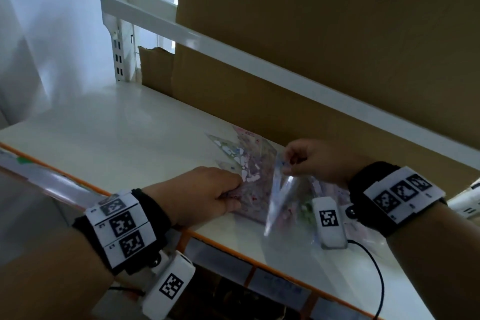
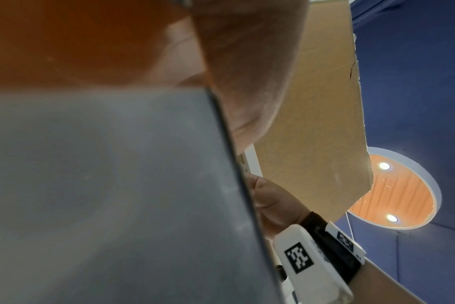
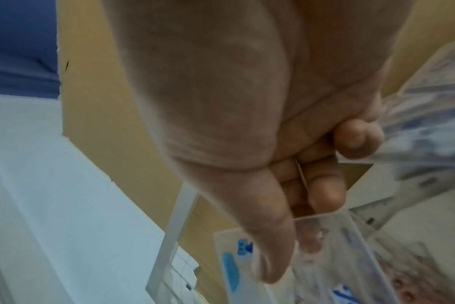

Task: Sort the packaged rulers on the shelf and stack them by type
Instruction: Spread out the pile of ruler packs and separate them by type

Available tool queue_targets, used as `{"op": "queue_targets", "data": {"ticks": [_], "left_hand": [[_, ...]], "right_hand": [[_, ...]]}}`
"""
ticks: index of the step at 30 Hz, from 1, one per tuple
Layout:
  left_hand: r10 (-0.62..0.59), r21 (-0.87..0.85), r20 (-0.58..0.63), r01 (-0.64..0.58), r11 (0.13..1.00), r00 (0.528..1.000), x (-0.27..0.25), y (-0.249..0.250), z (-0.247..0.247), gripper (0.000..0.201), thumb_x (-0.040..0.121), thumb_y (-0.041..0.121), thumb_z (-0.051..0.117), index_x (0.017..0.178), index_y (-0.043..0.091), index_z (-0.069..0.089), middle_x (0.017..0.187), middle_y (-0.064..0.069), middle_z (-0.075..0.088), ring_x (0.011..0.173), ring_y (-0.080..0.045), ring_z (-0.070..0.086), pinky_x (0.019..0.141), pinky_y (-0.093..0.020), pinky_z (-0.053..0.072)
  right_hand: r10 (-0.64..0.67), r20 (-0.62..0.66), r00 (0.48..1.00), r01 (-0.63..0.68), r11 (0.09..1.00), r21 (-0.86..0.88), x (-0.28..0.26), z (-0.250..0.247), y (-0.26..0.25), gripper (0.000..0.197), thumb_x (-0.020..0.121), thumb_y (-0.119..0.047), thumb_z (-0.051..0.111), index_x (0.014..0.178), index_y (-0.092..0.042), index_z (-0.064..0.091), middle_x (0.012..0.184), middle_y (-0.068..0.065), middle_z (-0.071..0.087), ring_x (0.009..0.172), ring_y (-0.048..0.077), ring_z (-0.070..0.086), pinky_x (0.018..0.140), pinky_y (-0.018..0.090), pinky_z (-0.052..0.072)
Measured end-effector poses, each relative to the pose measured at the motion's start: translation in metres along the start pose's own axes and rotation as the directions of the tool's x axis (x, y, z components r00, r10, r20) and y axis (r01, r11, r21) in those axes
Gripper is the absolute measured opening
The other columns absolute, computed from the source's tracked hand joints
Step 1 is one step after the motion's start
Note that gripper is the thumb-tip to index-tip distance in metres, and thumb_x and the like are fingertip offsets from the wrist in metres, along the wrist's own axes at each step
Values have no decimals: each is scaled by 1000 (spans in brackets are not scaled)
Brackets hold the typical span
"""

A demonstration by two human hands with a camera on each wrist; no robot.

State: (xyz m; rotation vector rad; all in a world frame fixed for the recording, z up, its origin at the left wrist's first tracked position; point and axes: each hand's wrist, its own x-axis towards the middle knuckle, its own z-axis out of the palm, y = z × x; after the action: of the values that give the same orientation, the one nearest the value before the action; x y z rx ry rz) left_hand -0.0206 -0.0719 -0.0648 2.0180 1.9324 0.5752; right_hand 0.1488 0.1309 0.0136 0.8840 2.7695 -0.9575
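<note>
A pile of packaged rulers [image 1: 249, 163], mostly clear triangular ones with pink and white print, lies on the white shelf [image 1: 117, 132] against the cardboard. My left hand [image 1: 237, 192] holds the pile's near-left edge, fingers on top and thumb at the side. My right hand [image 1: 288, 166] pinches the top of one clear packaged ruler [image 1: 279, 197] and holds it above the pile, hanging down. In the right wrist view the thumb [image 3: 270, 246] presses this blue-printed package [image 3: 333, 257]. The left wrist view shows only my palm [image 2: 247, 61] and the shelf edge [image 2: 117, 185].
Brown cardboard sheets [image 1: 324, 47] stand along the shelf's back, crossed by a white rail [image 1: 233, 57]. An orange strip [image 1: 259, 260] runs along the shelf's front edge. A black cable [image 1: 379, 280] trails from my right wrist camera. More packages [image 3: 429, 123] lie to the right.
</note>
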Motion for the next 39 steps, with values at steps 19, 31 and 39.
{"op": "queue_targets", "data": {"ticks": [19,31,39], "left_hand": [[-35,18,-3,35,999,999,0,3,1,22,96,43,54,89,22,51,88,4,53,83,-14,49,79,-32,40],[-29,17,-22,29,999,999,-2,4,0,26,96,41,55,81,22,46,81,7,50,79,-13,48,77,-29,39],[-47,32,-4,47,998,999,0,4,-1,26,96,39,55,78,28,40,82,8,50,78,-10,47,72,-24,34]], "right_hand": [[46,240,970,181,523,-833,-42,16,4,64,68,-56,79,121,-41,46,119,-8,47,107,20,41,84,38,44],[-49,102,994,78,949,-304,-26,-9,14,11,87,-27,72,86,-34,64,91,-10,67,86,10,62,84,39,54],[-134,-120,984,155,969,191,-23,-7,25,13,87,-18,74,86,-31,70,85,-2,74,76,9,65,76,30,52]]}}
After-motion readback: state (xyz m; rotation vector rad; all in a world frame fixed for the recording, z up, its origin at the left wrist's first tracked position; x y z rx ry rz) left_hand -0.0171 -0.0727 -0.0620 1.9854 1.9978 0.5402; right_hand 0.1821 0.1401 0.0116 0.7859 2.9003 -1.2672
